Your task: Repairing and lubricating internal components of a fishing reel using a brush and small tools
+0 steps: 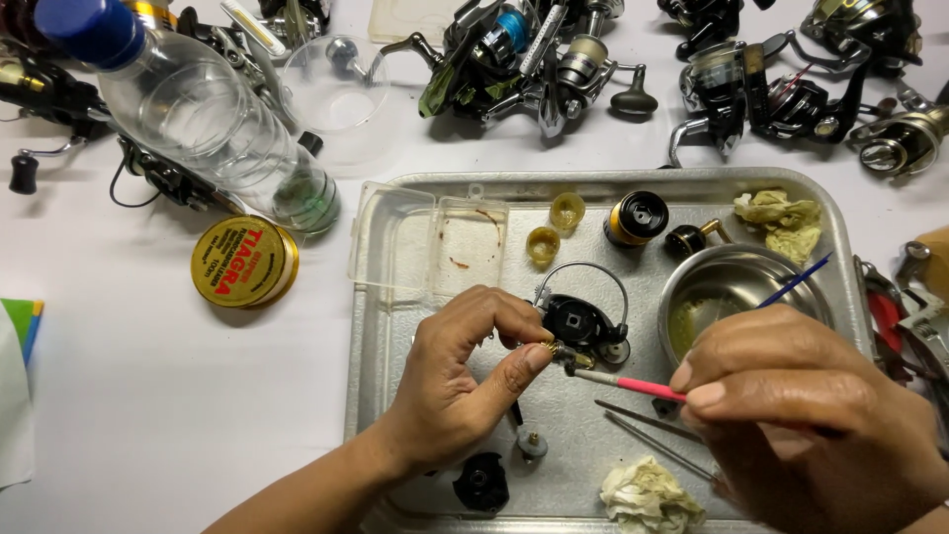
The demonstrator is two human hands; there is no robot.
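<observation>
- Fingers of left hand (460, 381) — pinched shut on a small brass part (553, 347), held just above the metal tray (395, 326).
- Fingers of right hand (791, 396) — closed round a pink-handled brush (633, 385); its tip touches the brass part.
- Black reel body (578, 321) — just behind the part.

left of the metal tray (368, 376) the white worktop (168, 396) lies open. above the tray a row of fishing reels (534, 69) blocks passage; a plastic bottle (198, 109) and a gold tin (244, 262) crowd its upper-left corner.
</observation>
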